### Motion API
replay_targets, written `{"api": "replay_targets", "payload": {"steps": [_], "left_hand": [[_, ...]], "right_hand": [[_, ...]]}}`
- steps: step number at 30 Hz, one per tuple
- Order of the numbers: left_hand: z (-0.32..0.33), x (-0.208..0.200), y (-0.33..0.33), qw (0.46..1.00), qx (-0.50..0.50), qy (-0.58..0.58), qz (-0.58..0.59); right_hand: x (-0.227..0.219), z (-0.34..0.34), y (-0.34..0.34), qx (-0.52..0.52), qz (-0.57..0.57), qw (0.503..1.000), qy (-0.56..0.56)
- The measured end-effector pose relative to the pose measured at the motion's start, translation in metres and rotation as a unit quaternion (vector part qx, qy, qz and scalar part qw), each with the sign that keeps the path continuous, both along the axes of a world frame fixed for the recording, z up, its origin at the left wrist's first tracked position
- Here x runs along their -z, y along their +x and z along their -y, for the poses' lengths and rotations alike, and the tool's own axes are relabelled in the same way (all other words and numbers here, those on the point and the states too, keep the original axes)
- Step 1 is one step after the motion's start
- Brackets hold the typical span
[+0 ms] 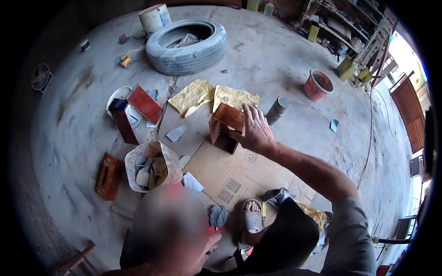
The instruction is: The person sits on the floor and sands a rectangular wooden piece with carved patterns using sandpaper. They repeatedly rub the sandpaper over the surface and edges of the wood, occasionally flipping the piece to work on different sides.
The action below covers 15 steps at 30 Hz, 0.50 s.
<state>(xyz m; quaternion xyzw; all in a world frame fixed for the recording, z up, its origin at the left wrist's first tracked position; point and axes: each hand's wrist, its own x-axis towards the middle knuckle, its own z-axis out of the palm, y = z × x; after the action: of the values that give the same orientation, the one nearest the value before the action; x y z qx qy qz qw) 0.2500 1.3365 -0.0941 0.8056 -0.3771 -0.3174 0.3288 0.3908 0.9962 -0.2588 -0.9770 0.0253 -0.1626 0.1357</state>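
Note:
My right hand reaches forward with its fingers stretched out and spread at the right side of a reddish-brown wooden box. The thumb lies across the box's open front, and whether it presses on the wood I cannot tell. The box stands on a flattened cardboard sheet, its opening partly covered by the hand. My left hand is low in the view, fingers curled, with a small greenish bit showing at them. Beside it lie a dark grey rag and something red. A blurred patch hides part of that arm.
A plastic tub of scrapers and a slotted wooden panel lie left. Behind them, two reddish boards lean on a white bucket. Sandpaper sheets, a grey can, a red bucket and a tire stand farther off.

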Motion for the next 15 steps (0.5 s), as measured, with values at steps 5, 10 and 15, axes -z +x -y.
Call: {"api": "replay_targets", "payload": {"steps": [5,10,15], "left_hand": [[-0.003,0.004,-0.005,0.996,-0.014,-0.064,0.054],[-0.006,-0.007,-0.026,0.997,0.004,-0.029,0.073],[0.015,-0.036,-0.026,0.981,-0.063,-0.165,-0.079]], "right_hand": [[0.025,-0.003,0.057,0.077,-0.231,0.970,0.017],[0.047,0.015,0.062,0.102,-0.210,0.971,0.049],[0.065,0.005,0.035,0.107,-0.094,0.986,0.087]]}}
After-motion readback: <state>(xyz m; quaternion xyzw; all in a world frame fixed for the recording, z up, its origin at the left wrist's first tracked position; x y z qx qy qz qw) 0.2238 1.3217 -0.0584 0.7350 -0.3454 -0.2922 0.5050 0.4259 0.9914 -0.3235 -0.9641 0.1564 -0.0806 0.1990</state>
